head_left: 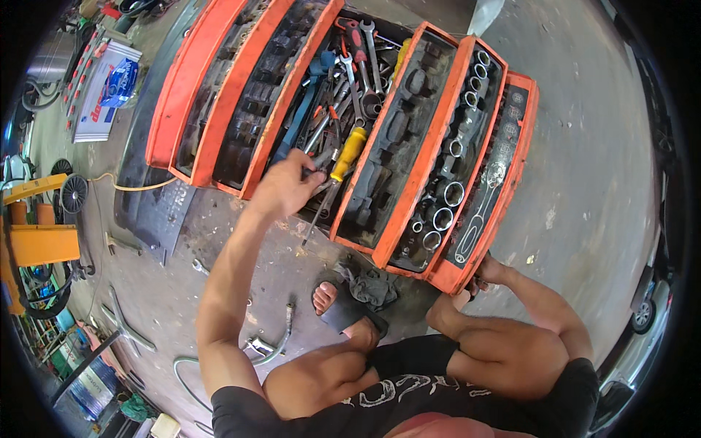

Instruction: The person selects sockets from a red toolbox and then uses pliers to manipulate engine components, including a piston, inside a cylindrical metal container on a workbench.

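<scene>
An open orange cantilever toolbox (440, 136) has sockets and ring-shaped tools in its right trays and wrenches (350, 77) in the middle. My left hand (286, 186) is in the middle compartment's near end, fingers curled among the tools, beside a yellow-handled screwdriver (349, 153); what it holds is hidden. My right hand (488, 271) is at the toolbox's near right corner, low by my knee, its fingers bent and partly hidden under the edge; I cannot make out what they grip.
A dark panel (150, 219) lies left of the toolbox on the concrete floor (569, 182). An air gun with hose (259, 347), a cross wrench (128, 325) and a dark rag (369, 285) lie near my feet. Yellow equipment (44, 244) stands far left; a car (642, 328) is far right.
</scene>
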Demonstrator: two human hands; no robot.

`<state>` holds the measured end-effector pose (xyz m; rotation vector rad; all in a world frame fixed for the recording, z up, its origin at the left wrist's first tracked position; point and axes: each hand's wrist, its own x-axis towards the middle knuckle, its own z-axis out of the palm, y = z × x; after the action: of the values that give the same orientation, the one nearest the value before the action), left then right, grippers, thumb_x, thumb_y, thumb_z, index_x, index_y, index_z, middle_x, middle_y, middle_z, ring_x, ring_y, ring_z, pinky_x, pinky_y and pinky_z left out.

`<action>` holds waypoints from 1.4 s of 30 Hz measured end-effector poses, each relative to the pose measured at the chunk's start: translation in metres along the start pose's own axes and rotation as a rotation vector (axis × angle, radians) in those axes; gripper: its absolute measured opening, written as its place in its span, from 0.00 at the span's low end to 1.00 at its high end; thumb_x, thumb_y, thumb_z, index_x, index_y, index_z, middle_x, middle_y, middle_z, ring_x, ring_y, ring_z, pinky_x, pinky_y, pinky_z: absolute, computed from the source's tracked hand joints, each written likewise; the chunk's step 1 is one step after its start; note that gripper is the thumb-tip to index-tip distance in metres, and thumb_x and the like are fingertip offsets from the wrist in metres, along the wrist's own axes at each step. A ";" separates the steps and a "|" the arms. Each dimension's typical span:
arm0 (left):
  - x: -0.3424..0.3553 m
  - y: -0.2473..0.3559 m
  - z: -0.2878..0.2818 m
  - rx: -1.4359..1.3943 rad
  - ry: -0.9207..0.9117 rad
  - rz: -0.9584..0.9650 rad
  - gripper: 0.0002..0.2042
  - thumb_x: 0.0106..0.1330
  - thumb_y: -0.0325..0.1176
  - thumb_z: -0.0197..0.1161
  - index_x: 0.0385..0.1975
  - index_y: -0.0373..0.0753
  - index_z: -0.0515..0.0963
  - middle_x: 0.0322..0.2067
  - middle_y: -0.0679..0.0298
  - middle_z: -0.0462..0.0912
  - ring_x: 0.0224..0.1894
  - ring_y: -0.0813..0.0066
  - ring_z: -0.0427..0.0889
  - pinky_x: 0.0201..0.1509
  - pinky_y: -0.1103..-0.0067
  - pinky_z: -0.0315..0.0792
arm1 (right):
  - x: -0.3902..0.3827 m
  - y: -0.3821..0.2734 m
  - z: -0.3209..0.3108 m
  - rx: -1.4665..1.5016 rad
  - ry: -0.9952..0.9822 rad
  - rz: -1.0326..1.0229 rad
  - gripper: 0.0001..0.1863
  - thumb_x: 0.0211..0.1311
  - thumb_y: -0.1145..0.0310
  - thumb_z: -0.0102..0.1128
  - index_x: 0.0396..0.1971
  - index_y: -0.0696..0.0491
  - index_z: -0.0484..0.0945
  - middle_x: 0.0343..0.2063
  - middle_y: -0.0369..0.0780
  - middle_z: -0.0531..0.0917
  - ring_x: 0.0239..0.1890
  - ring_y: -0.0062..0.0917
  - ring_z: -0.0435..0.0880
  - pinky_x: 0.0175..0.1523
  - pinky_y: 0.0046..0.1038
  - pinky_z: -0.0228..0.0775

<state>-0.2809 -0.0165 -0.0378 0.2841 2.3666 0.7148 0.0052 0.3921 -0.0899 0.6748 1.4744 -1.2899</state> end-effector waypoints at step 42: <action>0.032 0.082 0.052 0.047 0.450 0.709 0.17 0.61 0.26 0.65 0.51 0.37 0.74 0.48 0.52 0.73 0.50 0.52 0.76 0.52 0.67 0.73 | 0.009 0.018 -0.008 -0.001 -0.087 -0.045 0.21 0.69 0.59 0.53 0.43 0.67 0.78 0.28 0.50 0.86 0.16 0.29 0.84 0.13 0.25 0.66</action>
<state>-0.2706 0.0851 -0.0419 1.1205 2.7061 1.1367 0.0158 0.4030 -0.1062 0.5808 1.4264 -1.3365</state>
